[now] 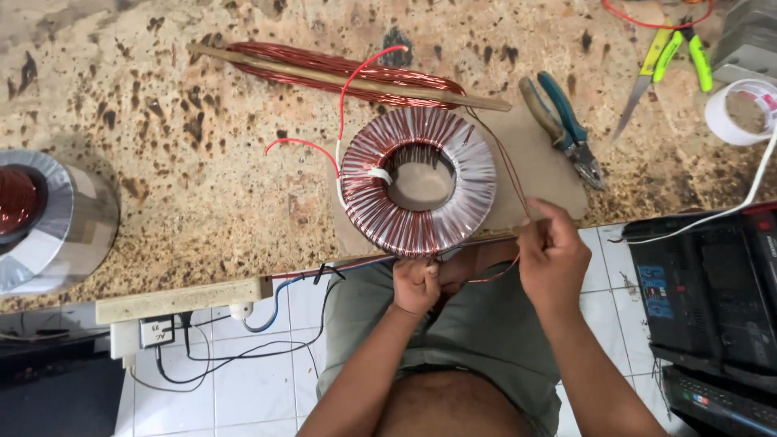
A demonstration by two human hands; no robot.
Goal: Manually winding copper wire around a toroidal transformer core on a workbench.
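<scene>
Closest to the body, the left hand (pixel 415 283) is closed at the bench (pixel 202 178) edge under the toroidal coil (pixel 418 182), while the right hand (pixel 553 259) pinches the thin copper wire (pixel 510 174), probably to keep it tight. Further away lies the wire-loaded wooden shuttle (pixel 348 75), feeding this strand, with pliers (pixel 562 128) beside it.

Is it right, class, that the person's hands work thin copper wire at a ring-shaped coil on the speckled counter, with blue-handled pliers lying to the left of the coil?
Not quite. The head view shows the blue-handled pliers lying to the right of the ring-shaped coil, not the left. The rest holds: both hands, left and right, work thin copper wire at the counter.
</scene>
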